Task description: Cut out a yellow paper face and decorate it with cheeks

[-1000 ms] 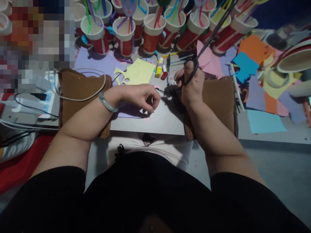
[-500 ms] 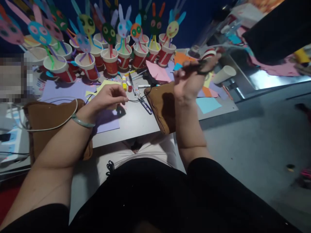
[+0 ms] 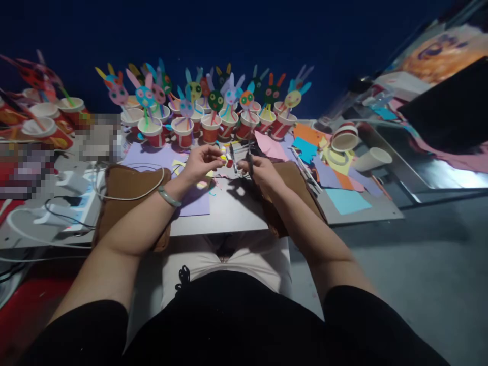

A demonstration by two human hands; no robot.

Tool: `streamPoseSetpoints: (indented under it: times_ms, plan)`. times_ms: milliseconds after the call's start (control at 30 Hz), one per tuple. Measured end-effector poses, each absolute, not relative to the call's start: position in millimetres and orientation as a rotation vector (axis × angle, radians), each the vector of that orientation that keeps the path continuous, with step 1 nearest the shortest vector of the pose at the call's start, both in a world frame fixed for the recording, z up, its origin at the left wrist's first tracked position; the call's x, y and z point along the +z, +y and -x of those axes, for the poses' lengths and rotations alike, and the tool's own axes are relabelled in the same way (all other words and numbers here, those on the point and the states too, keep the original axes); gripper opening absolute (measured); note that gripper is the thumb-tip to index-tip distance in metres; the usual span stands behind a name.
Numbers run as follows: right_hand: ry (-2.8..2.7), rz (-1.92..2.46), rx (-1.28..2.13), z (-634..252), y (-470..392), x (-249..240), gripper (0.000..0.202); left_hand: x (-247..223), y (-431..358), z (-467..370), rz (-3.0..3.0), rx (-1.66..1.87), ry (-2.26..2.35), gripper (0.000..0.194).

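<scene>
Centrally, two bare hands face each other over a pale grey-white tabletop (image 3: 236, 211). On the left, the left hand (image 3: 202, 163), with a pale green bangle (image 3: 169, 198) at its wrist, has thumb and fingertips drawn close to each other; whether they pinch anything cannot be told. On the right, the right hand (image 3: 265, 172) has its fingers closed around a slim dark tool (image 3: 250, 163), probably scissors, though blur hides its exact form. That tool is between the two hands, at the right fingertips.

Good handling here likely calls for a steady left hand, its fingertips out of line with the tool, and small, slow movements of the right. Both forearms pass over brown padded cushions, left (image 3: 129, 184) and right (image 3: 308, 190); letting their weight settle there should calm the wrists. A looped white cable (image 3: 131, 197) lies near the left forearm, so a wide sweep could snag it. A small red cap (image 3: 229, 163) and a black pen (image 3: 232, 151) lie close beyond the hands and could be knocked.

At the far side, red-and-white paper cups (image 3: 211, 133) hold colourful rabbit-faced paper figures (image 3: 215, 101); these look top-heavy, so reaching forward deserves care. A purple paper sheet (image 3: 196, 204) lies near the left hand, within easy brushing distance.
</scene>
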State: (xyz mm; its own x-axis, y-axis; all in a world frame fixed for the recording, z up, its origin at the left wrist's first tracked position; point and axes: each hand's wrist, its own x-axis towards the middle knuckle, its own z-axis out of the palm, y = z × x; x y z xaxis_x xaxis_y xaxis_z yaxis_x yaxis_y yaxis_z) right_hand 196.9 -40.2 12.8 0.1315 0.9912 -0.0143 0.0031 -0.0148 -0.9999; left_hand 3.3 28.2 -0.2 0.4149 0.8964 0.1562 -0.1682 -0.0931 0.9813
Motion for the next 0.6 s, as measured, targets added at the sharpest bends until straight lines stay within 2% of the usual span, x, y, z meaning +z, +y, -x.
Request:
streamPoseSetpoints:
  times_ms: [233,600]
  plan:
    - [-1.197,1.266,1.091,-168.7,-6.5,6.0,0.044,0.4,34.2,0.2,-1.365,1.113,0.773,0.041]
    - [-1.192,1.167,1.177,-167.8,-12.8,-9.8,0.045,-5.5,26.0,-5.5,-1.333,1.036,0.763,0.028]
